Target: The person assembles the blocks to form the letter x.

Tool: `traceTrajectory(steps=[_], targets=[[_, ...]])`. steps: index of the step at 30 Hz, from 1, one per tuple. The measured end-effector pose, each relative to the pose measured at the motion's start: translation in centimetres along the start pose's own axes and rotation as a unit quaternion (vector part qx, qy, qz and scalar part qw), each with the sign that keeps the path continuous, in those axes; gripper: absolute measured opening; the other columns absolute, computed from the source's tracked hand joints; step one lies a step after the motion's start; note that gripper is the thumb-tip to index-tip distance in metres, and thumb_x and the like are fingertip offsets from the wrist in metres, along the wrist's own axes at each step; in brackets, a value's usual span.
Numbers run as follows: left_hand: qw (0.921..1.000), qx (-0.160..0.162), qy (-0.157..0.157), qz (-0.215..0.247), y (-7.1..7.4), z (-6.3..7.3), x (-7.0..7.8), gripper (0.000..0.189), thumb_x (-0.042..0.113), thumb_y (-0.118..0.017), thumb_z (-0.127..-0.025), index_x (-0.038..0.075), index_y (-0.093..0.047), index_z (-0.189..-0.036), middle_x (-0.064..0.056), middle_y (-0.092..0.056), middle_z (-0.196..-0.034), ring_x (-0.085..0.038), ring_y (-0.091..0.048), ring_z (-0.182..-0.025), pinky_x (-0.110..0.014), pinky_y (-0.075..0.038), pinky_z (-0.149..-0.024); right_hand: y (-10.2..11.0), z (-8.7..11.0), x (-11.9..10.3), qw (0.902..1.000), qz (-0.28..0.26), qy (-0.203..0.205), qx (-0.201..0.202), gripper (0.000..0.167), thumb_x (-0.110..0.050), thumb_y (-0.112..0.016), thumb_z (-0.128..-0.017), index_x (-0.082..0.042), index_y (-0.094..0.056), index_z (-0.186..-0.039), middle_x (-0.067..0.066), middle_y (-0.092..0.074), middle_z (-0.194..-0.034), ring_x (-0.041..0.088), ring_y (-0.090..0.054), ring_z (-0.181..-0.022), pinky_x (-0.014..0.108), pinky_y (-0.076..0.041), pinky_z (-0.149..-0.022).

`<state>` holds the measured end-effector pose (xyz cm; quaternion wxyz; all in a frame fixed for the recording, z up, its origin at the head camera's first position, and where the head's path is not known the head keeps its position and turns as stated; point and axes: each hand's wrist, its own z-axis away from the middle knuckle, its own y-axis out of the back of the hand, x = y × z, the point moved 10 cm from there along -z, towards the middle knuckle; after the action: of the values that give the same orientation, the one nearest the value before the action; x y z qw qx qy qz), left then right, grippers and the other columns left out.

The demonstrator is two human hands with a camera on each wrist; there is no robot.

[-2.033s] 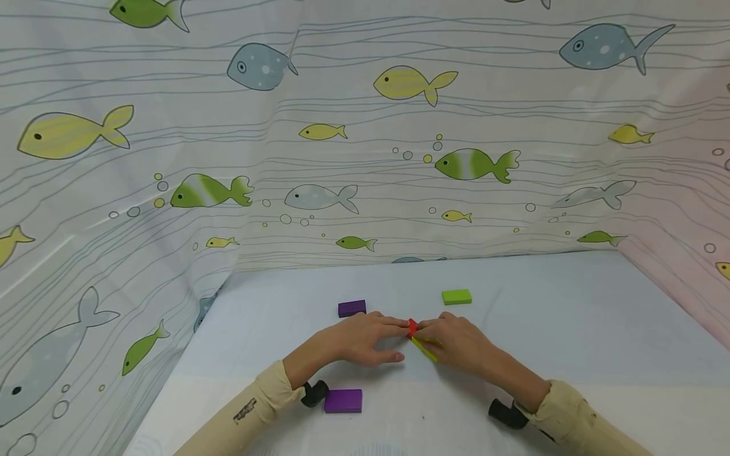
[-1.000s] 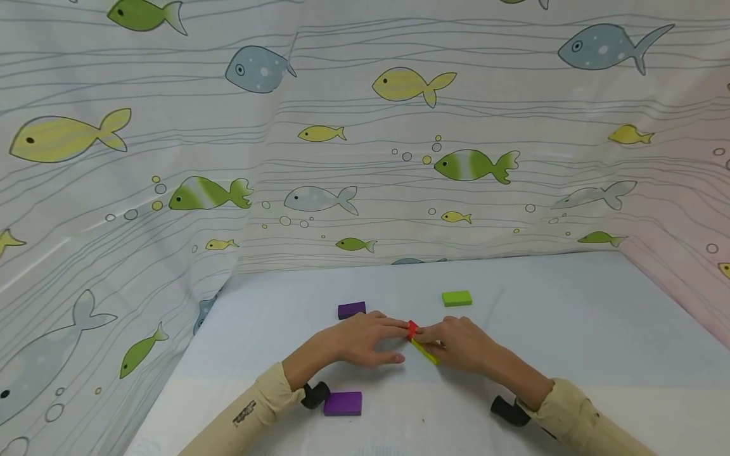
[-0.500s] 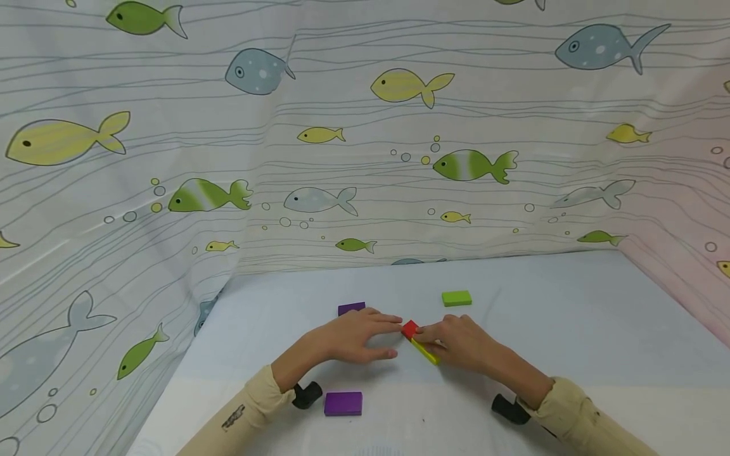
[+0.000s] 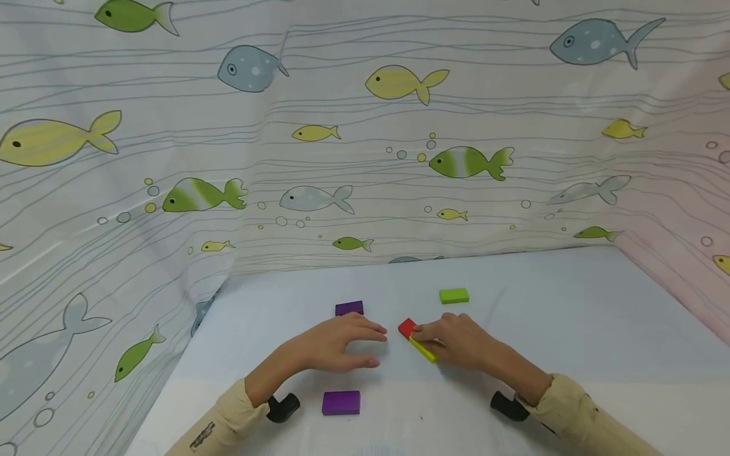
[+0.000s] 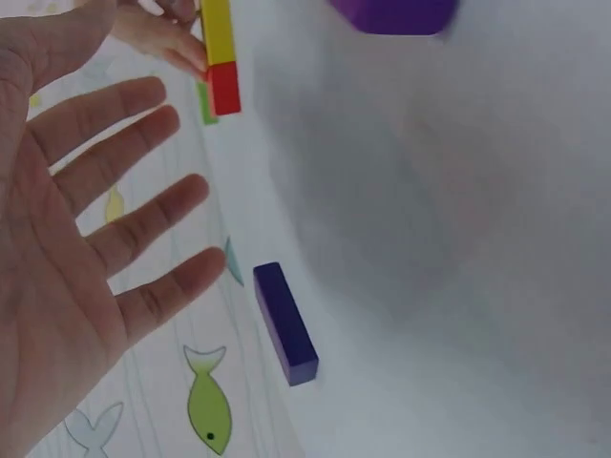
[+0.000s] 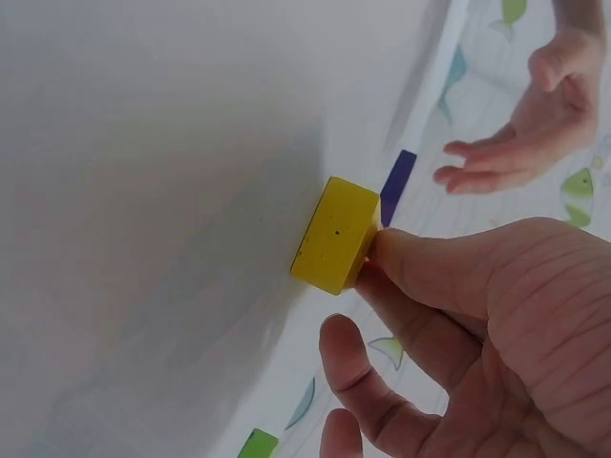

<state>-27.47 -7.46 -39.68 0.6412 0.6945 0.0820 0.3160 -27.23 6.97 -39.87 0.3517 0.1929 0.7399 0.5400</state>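
Note:
A red block (image 4: 406,327) and a yellow block (image 4: 424,350) stand end to end in a slanting row on the table; the left wrist view shows their faces lined up. My right hand (image 4: 461,342) pinches the yellow block (image 6: 336,234) between thumb and index finger, its index fingertip reaching the joint with the red one. The other right-hand fingers are loosely bent. To the left of the row, my left hand (image 4: 336,345) hovers with fingers spread and nothing in them, a small gap away from the red block. Its palm (image 5: 48,277) shows in the left wrist view.
A purple block (image 4: 341,403) lies nearer me, below the left hand. Another purple block (image 4: 349,308) sits behind that hand, partly covered by it. Farther back on the right lies a light green block (image 4: 454,296). A fish-patterned curtain (image 4: 365,158) encloses the table.
My left hand has let go of the red block's far end and drawn back to the left. My right hand keeps its place at the two blocks, which stay together.

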Motion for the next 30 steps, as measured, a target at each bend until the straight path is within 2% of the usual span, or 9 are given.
traceTrajectory(steps=[6, 10, 14, 18, 24, 30], targets=[[0.9989, 0.017, -0.015, 0.041, 0.2, 1.6, 0.5, 0.051, 0.058, -0.059, -0.092, 0.021, -0.068, -0.126, 0.015, -0.06, -0.129, -0.007, -0.049, -0.124, -0.039, -0.041, -0.104, 0.2, -0.2, -0.3, 0.9999, 0.005, 0.012, 0.009, 0.03, -0.011, -0.071, -0.09, -0.013, -0.073, -0.12, -0.001, -0.071, -0.115, 0.013, -0.054, -0.073, 0.021, -0.036, -0.053], [0.997, 0.026, -0.035, 0.063, 0.0, 2.5, 0.8, 0.046, 0.056, -0.065, -0.089, 0.021, -0.072, -0.118, 0.014, -0.065, -0.118, -0.004, -0.053, -0.113, -0.033, -0.045, -0.097, 0.1, -0.2, -0.3, 0.9998, 0.005, 0.014, 0.01, 0.031, -0.011, -0.072, -0.089, -0.012, -0.073, -0.12, -0.001, -0.071, -0.115, 0.01, -0.05, -0.068, 0.021, -0.032, -0.05], [0.9937, 0.033, -0.047, 0.096, -0.3, 3.3, 0.8, 0.04, 0.052, -0.07, -0.087, 0.021, -0.074, -0.111, 0.012, -0.068, -0.108, -0.008, -0.057, -0.103, -0.03, -0.047, -0.089, 0.1, -0.2, -0.3, 0.9998, 0.005, 0.014, 0.011, 0.031, -0.011, -0.072, -0.089, -0.012, -0.073, -0.12, -0.002, -0.071, -0.115, 0.007, -0.042, -0.062, 0.021, -0.027, -0.047], [0.9911, 0.025, -0.044, 0.123, -0.5, 4.1, 0.8, 0.037, 0.05, -0.074, -0.084, 0.021, -0.075, -0.107, 0.013, -0.069, -0.102, -0.011, -0.059, -0.098, -0.029, -0.048, -0.085, 0.1, -0.2, -0.3, 0.9998, 0.001, 0.014, 0.011, 0.031, -0.01, -0.072, -0.089, -0.011, -0.073, -0.12, -0.001, -0.071, -0.115, 0.006, -0.036, -0.059, 0.02, -0.025, -0.046], [0.9935, 0.023, -0.03, 0.108, -1.1, 5.3, 0.6, 0.033, 0.052, -0.076, -0.081, 0.026, -0.076, -0.1, 0.021, -0.066, -0.098, -0.001, -0.055, -0.097, -0.025, -0.047, -0.084, 0.2, -0.1, -0.4, 0.9998, 0.004, 0.015, 0.014, 0.031, -0.01, -0.071, -0.09, -0.011, -0.072, -0.121, -0.001, -0.071, -0.115, 0.006, -0.037, -0.059, 0.02, -0.025, -0.047], [0.9935, 0.04, -0.04, 0.099, -1.2, 6.3, 0.8, 0.03, 0.049, -0.079, -0.079, 0.027, -0.076, -0.099, 0.022, -0.067, -0.095, 0.001, -0.054, -0.095, -0.023, -0.047, -0.082, 0.2, -0.1, -0.4, 0.9998, 0.013, 0.01, 0.013, 0.031, -0.011, -0.071, -0.09, -0.012, -0.073, -0.12, -0.001, -0.071, -0.115, 0.007, -0.043, -0.063, 0.02, -0.027, -0.048]])
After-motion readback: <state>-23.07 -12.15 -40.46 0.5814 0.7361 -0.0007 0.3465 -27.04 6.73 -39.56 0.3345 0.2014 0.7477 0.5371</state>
